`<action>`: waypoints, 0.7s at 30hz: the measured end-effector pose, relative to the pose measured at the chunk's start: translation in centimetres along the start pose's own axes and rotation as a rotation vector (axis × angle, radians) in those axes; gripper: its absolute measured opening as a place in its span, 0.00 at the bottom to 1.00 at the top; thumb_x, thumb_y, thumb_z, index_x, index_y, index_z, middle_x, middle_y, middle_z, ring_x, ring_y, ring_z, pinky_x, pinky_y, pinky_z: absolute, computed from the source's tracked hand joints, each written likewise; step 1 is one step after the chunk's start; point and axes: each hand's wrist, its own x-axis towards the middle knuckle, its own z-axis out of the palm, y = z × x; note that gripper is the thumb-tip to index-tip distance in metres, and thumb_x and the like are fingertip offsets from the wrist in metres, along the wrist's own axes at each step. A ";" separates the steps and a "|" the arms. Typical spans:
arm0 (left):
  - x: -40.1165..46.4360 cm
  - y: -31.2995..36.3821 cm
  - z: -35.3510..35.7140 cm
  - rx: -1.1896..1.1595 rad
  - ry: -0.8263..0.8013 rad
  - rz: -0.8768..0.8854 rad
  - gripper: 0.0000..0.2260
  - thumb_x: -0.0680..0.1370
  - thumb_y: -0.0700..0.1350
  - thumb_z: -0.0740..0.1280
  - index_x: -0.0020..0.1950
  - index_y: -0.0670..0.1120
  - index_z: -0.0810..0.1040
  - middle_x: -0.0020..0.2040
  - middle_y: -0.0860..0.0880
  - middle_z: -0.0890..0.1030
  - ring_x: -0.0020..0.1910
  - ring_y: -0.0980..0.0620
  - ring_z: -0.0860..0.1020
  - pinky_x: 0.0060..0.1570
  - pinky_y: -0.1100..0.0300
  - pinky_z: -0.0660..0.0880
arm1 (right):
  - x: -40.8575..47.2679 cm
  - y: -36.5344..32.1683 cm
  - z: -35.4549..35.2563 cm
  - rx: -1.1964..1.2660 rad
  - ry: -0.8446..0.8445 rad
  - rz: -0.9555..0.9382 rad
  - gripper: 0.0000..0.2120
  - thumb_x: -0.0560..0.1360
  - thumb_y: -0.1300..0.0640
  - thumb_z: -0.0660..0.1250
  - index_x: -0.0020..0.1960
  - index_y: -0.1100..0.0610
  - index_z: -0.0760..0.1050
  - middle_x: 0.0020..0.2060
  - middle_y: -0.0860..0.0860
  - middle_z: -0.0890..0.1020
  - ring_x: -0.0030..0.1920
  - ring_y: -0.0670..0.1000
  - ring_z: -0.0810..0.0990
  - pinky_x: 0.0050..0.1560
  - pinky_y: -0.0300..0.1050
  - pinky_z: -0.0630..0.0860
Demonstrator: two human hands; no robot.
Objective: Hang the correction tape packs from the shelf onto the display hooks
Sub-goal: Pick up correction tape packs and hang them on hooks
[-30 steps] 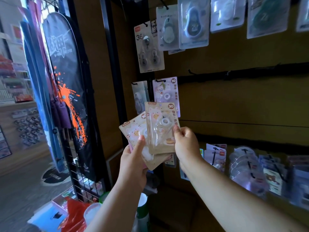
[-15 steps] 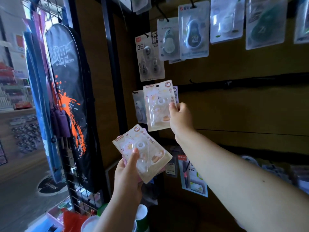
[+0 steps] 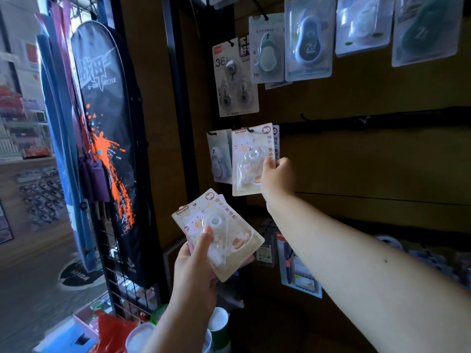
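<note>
Pack [image 3: 251,159] in right hand [image 3: 276,179]: thumb and fingers pinch its right edge, card upright against the display panel [image 3: 356,159]. Its hang-hole sits at the pack's 12 o'clock, right at a black hook [image 3: 248,129]; I can't tell if the hook tip is through the hole yet or just in front of it. Another pack of the same design [image 3: 276,138] peeks out behind it at 3 o'clock, so this hook looks like the correct one.

Left hand [image 3: 196,273] grips a small stack of remaining packs [image 3: 219,235] at 7 o'clock from the hung one, thumb pressed on the top blister, stack tilted.

How I'd do this step: keep the pinch low on the edge so the top stays free, keep the card square to the hook, slide it back along the hook till it meets the pack behind. Release only once it hangs on its own. Watch the grey pack [image 3: 220,156] at 9 o'clock, just beside; I'd avoid nudging it off its own hook. Left stack stays clear and low till the right hand is free.
</note>
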 end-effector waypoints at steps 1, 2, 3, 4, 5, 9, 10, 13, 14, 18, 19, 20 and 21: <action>0.0 0.0 0.0 -0.002 -0.003 -0.001 0.19 0.79 0.50 0.67 0.65 0.40 0.76 0.56 0.37 0.84 0.54 0.32 0.82 0.58 0.29 0.74 | 0.6 0.0 0.2 -0.017 0.007 0.031 0.15 0.81 0.51 0.58 0.58 0.63 0.71 0.53 0.58 0.80 0.52 0.59 0.80 0.53 0.54 0.77; 0.0 0.0 -0.1 -0.003 -0.006 -0.003 0.19 0.79 0.50 0.67 0.65 0.40 0.76 0.57 0.37 0.84 0.54 0.32 0.82 0.58 0.29 0.73 | 1.1 -0.1 0.3 -0.034 0.010 0.060 0.16 0.81 0.51 0.58 0.59 0.64 0.71 0.55 0.59 0.79 0.54 0.60 0.79 0.54 0.54 0.77; 0.1 -0.1 -0.1 -0.002 -0.009 -0.005 0.19 0.79 0.50 0.67 0.66 0.41 0.76 0.57 0.37 0.84 0.55 0.32 0.82 0.59 0.29 0.73 | 1.7 -0.2 0.4 -0.054 0.007 0.089 0.16 0.81 0.51 0.58 0.59 0.64 0.71 0.56 0.59 0.79 0.55 0.60 0.79 0.54 0.53 0.76; 0.1 -0.1 -0.1 0.001 -0.010 -0.007 0.19 0.79 0.50 0.67 0.66 0.41 0.76 0.57 0.37 0.84 0.55 0.33 0.82 0.59 0.29 0.73 | 2.2 -0.2 0.5 -0.076 0.002 0.117 0.17 0.81 0.51 0.58 0.60 0.64 0.71 0.57 0.60 0.79 0.55 0.60 0.79 0.55 0.53 0.76; 0.2 -0.1 -0.1 0.006 -0.012 -0.008 0.19 0.79 0.50 0.67 0.65 0.41 0.76 0.57 0.38 0.84 0.55 0.33 0.82 0.58 0.30 0.74 | 2.7 -0.2 0.4 -0.098 -0.007 0.148 0.17 0.81 0.51 0.58 0.61 0.64 0.71 0.57 0.60 0.79 0.56 0.60 0.79 0.55 0.53 0.76; 0.4 -0.1 -0.1 0.002 -0.021 -0.009 0.19 0.77 0.50 0.68 0.65 0.41 0.77 0.57 0.38 0.84 0.54 0.33 0.82 0.55 0.31 0.77 | 3.9 0.1 -0.3 -0.147 -0.050 0.256 0.22 0.79 0.48 0.61 0.63 0.64 0.71 0.58 0.59 0.79 0.56 0.60 0.79 0.53 0.50 0.76; 0.4 -0.1 0.0 0.000 -0.025 -0.008 0.20 0.77 0.50 0.68 0.65 0.41 0.77 0.57 0.38 0.84 0.55 0.33 0.82 0.56 0.30 0.75 | 3.9 0.3 -0.5 -0.151 -0.055 0.266 0.23 0.79 0.47 0.61 0.65 0.64 0.69 0.59 0.59 0.78 0.56 0.60 0.79 0.52 0.50 0.75; 0.4 -0.1 0.3 -0.007 -0.030 -0.007 0.20 0.78 0.50 0.67 0.66 0.41 0.76 0.59 0.37 0.83 0.57 0.32 0.81 0.60 0.29 0.72 | 2.5 0.8 -1.6 -0.151 -0.010 0.236 0.28 0.77 0.46 0.64 0.69 0.63 0.64 0.62 0.58 0.76 0.56 0.58 0.78 0.47 0.48 0.73; 0.3 -0.1 0.5 -0.007 -0.028 -0.010 0.19 0.78 0.50 0.67 0.66 0.41 0.76 0.58 0.38 0.83 0.57 0.33 0.81 0.60 0.30 0.72 | 1.7 1.0 -2.0 -0.149 0.009 0.196 0.26 0.76 0.45 0.65 0.65 0.62 0.66 0.58 0.57 0.77 0.53 0.57 0.79 0.45 0.48 0.74; -0.1 0.1 1.1 0.021 -0.036 -0.012 0.19 0.78 0.50 0.68 0.66 0.43 0.76 0.58 0.40 0.84 0.56 0.37 0.83 0.60 0.34 0.75 | -2.8 1.6 -3.9 -0.057 -0.237 0.082 0.22 0.74 0.39 0.64 0.40 0.58 0.71 0.34 0.51 0.75 0.34 0.50 0.73 0.38 0.45 0.69; -0.2 0.1 1.3 0.027 -0.038 -0.013 0.19 0.78 0.50 0.68 0.66 0.43 0.76 0.58 0.40 0.84 0.56 0.37 0.83 0.60 0.33 0.75 | -4.0 1.6 -4.3 -0.032 -0.351 0.088 0.24 0.73 0.37 0.65 0.40 0.60 0.73 0.34 0.51 0.75 0.34 0.50 0.73 0.38 0.44 0.68; -0.3 0.2 1.5 0.031 -0.040 -0.015 0.19 0.79 0.50 0.67 0.66 0.42 0.76 0.58 0.39 0.84 0.56 0.36 0.82 0.60 0.33 0.74 | -5.1 1.6 -4.7 -0.021 -0.450 0.094 0.25 0.71 0.36 0.66 0.42 0.61 0.76 0.35 0.52 0.76 0.35 0.50 0.75 0.38 0.44 0.69; -0.5 0.2 1.7 0.035 -0.044 -0.016 0.18 0.79 0.50 0.67 0.66 0.42 0.76 0.58 0.39 0.83 0.56 0.35 0.82 0.59 0.32 0.74 | -6.1 1.6 -5.0 -0.023 -0.527 0.094 0.26 0.69 0.36 0.69 0.43 0.61 0.77 0.36 0.52 0.79 0.36 0.50 0.77 0.39 0.44 0.71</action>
